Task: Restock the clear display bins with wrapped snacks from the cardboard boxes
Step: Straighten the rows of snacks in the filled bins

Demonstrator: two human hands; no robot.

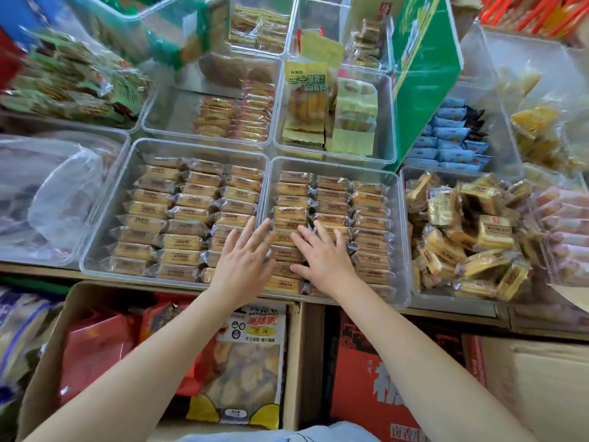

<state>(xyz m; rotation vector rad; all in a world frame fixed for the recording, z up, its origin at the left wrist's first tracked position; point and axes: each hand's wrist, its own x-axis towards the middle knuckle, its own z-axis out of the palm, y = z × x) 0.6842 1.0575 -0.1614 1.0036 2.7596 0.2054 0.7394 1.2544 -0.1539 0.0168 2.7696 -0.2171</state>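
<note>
Two clear display bins stand side by side on the shelf, each filled with neat rows of tan wrapped snacks. My left hand (243,261) lies flat with straight fingers over the right rows of the left bin (105,224) and the wall between the bins. My right hand (322,253) rests flat, fingers spread, on the wrapped snacks (371,218) in the left part of the right bin (402,237). Neither hand holds anything. Below the shelf an open cardboard box (47,355) holds red and printed snack bags.
A bin of jumbled yellow wrapped cakes (462,237) sits to the right. Behind are bins with yellow packets (306,97), blue packets (446,145) and a tall green box (424,74). A bin with a crumpled plastic bag (57,193) is at left. A red carton (366,378) stands below.
</note>
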